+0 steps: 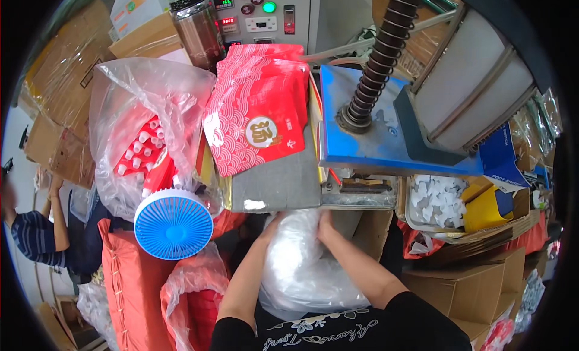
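A large clear plastic bag (301, 260) bulges in front of my body, below the front edge of the bench. My left hand (272, 223) grips its upper left side, the fingers mostly hidden. On the bag's upper right edge, my right hand (326, 223) is closed, its fingertips partly out of sight. Beyond both hands, a stack of flat red pouches (274, 104) with a pale wave pattern and a round gold emblem lies on a grey block (274, 193). To the left, an open clear bag (123, 79) contains red pouches with white spouts (142, 149).
A small blue fan (174, 224) stands left of the block. At the right is a press with a blue plate (356, 146) and a spring-wrapped post (383, 55). Further right sits a tray of white plastic pieces (437, 197). Cardboard boxes (464, 287) and red sacks (136, 284) flank me. Another person (39, 236) is at far left.
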The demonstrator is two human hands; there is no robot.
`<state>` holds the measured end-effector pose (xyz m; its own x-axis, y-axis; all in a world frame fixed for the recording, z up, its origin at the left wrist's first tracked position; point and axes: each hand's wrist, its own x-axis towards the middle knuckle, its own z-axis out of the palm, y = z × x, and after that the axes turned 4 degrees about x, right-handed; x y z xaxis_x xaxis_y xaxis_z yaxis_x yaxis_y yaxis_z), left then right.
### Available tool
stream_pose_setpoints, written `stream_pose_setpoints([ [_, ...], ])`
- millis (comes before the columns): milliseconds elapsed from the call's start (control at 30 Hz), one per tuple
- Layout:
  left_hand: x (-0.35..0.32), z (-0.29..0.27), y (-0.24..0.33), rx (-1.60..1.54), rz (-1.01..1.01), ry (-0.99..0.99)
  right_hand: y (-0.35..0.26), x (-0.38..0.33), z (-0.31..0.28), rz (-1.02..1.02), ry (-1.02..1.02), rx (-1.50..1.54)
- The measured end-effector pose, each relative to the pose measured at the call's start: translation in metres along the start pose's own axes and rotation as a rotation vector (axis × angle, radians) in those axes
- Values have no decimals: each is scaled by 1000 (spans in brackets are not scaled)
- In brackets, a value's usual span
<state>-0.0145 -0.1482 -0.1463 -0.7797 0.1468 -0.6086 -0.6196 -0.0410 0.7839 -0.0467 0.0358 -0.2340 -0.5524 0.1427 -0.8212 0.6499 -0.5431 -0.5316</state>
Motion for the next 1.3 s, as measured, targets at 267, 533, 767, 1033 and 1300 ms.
stream_pose_setpoints([
  [267,16,-34,-81,-774,-44,-110,48,-32,50,-83,1,-59],
  [533,116,8,-124,-406,345,-355,69,120,28,-428,129,-169],
  [767,41,-49,-94,-715,98,2,-32,-112,38,34,28,-113],
  [1033,-113,-39,5,25,56,304,22,-137,0,205,-200,-361],
  [1300,-93,-31,-88,-248,23,-105,16,-178,13,296,-415,-2],
])
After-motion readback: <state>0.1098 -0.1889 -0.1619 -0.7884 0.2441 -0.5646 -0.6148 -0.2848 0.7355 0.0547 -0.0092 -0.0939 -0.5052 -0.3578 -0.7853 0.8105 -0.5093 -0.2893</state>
